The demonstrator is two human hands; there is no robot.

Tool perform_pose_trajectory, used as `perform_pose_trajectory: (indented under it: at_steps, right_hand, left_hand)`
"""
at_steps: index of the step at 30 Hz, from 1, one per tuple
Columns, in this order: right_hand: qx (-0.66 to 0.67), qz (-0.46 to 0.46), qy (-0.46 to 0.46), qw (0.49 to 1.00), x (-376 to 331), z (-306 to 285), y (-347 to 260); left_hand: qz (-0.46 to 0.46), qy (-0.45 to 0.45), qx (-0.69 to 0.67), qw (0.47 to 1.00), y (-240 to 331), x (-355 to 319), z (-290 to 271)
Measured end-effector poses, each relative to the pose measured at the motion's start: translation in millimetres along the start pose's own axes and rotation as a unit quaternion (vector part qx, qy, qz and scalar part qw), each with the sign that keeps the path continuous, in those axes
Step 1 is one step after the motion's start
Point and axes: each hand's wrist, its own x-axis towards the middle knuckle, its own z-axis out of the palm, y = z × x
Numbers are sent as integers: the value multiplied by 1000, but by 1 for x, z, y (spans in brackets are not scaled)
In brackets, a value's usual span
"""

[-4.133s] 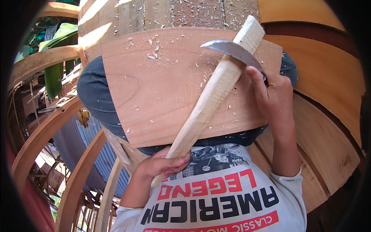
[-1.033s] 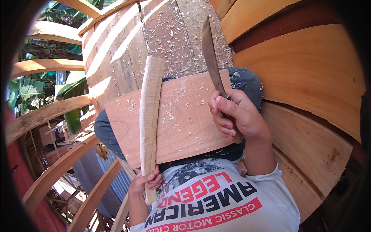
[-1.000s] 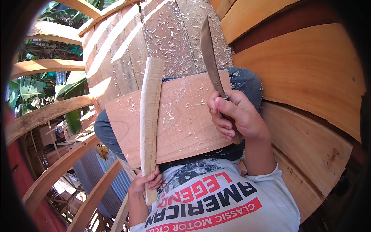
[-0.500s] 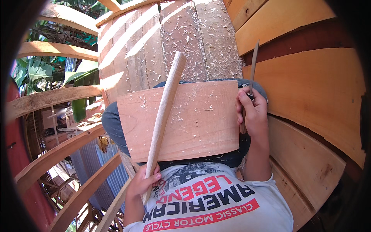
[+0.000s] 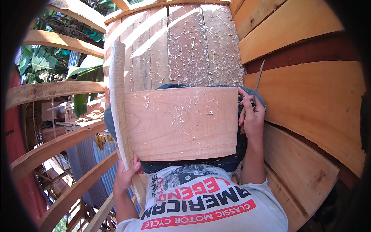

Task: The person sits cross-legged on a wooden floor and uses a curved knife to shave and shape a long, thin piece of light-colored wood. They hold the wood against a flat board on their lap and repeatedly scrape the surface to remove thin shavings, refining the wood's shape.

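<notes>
Fingers (image 5: 135, 168) wrapped tight: your left hand (image 5: 124, 177) grips the pale wooden bar (image 5: 118, 100), your right hand (image 5: 253, 119) the knife (image 5: 259, 80).
The bar runs along the board's (image 5: 181, 127) left edge; swung left, it could knock the rails (image 5: 56, 91). A wide right swing might catch your blade on the wall planks (image 5: 309, 87). More room lies ahead, over the floor (image 5: 141, 69).

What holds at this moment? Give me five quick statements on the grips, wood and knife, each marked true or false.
1. The left grip holds the wooden bar. True.
2. The right grip holds a knife. True.
3. The knife touches the wooden bar. False: they are well apart, on opposite sides.
4. The board rests across dark trousers. True.
5. Shavings lie only on the board. False: they also litter the planks beyond.
</notes>
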Motion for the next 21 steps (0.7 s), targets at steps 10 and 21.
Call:
perform_pose_trajectory:
  at_steps: [10,21]
  right_hand:
    - [63,12,-25,998,-7,-6,6]
    - [-102,-73,-141,982,-33,19,-11]
  left_hand:
    - [22,-37,46,998,13,12,20]
    - [183,-13,191,964,51,27,77]
